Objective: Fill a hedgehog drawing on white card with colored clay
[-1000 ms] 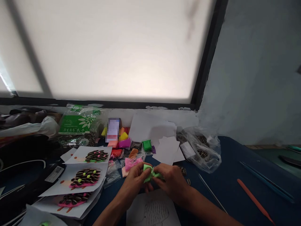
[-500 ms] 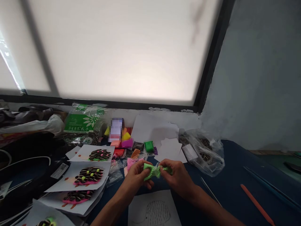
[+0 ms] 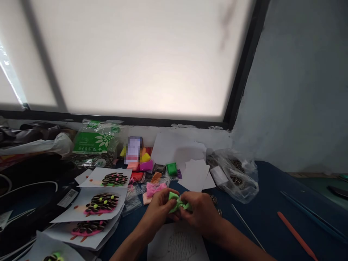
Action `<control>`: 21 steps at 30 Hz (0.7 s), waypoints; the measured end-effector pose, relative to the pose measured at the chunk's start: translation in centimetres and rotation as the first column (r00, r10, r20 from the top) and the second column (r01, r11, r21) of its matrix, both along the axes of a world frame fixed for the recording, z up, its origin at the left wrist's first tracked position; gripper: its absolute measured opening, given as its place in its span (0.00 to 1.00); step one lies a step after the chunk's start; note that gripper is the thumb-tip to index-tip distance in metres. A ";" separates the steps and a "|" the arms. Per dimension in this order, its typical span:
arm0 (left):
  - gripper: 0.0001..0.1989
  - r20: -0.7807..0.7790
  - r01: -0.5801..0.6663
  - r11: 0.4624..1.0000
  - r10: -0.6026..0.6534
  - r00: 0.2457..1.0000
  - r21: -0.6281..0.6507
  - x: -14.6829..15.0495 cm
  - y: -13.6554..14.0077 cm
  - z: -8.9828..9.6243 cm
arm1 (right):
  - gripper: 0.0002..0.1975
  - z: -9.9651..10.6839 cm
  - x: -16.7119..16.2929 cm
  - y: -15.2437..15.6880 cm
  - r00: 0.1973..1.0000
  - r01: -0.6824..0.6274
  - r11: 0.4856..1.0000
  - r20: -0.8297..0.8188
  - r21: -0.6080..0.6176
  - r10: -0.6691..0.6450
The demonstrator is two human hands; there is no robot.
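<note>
My left hand (image 3: 160, 206) and my right hand (image 3: 200, 209) meet over the table, both closed on a light green packet of modelling clay (image 3: 173, 197). Its wrapper looks crumpled between my fingertips, which cover much of it. Just beneath my hands lies a white sheet (image 3: 154, 246) with a rounded pencil drawing filled with short strokes. A pink clay packet (image 3: 156, 188) is close beyond my left hand. Beside my right hand, a few small dark round things (image 3: 214, 199) show partly.
Finished sunflower-seed pictures (image 3: 62, 214) on paper are stacked at left. Several coloured clay packets (image 3: 146, 165) lie behind, near a green seed bag (image 3: 89, 139). A clear bag of seeds (image 3: 236, 177), a thin rod (image 3: 247, 226) and an orange stick (image 3: 295, 232) are at right.
My hands have drawn closer together and slightly lower, bunching the green packet, so less of it shows. The small dark round things beside my right hand have come into view.
</note>
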State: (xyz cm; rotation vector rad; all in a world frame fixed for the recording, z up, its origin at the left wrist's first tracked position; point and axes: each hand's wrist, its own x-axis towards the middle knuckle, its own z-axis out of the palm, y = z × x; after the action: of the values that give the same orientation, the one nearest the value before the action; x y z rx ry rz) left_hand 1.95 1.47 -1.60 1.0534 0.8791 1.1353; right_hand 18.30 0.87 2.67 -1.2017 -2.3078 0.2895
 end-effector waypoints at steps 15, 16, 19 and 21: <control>0.25 0.016 -0.039 0.998 0.039 0.999 -0.039 0.1 0.0 0.5 | 0.07 0.0 0.4 0.4 0.999 -0.052 0.998 -0.003 0.044 0.052; 0.25 0.012 -0.038 0.999 0.039 0.999 -0.037 0.2 0.0 0.4 | 0.06 -0.2 0.3 0.3 0.999 -0.041 0.998 -0.012 0.056 0.041; 0.26 0.001 -0.047 0.999 0.047 0.999 -0.011 0.5 0.1 0.2 | 0.05 -0.6 0.1 0.3 0.999 -0.003 0.996 -0.050 0.090 0.008; 0.26 -0.012 -0.080 0.997 0.080 0.997 -0.004 0.6 0.1 0.1 | 0.05 -0.5 0.1 0.4 0.995 0.022 0.995 -0.098 0.100 -0.012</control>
State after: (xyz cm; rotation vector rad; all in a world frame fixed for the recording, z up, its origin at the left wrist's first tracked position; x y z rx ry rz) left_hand 2.55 1.60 -1.52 1.0300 0.9394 1.1942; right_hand 18.42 1.32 2.22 -1.1320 -2.2001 0.2175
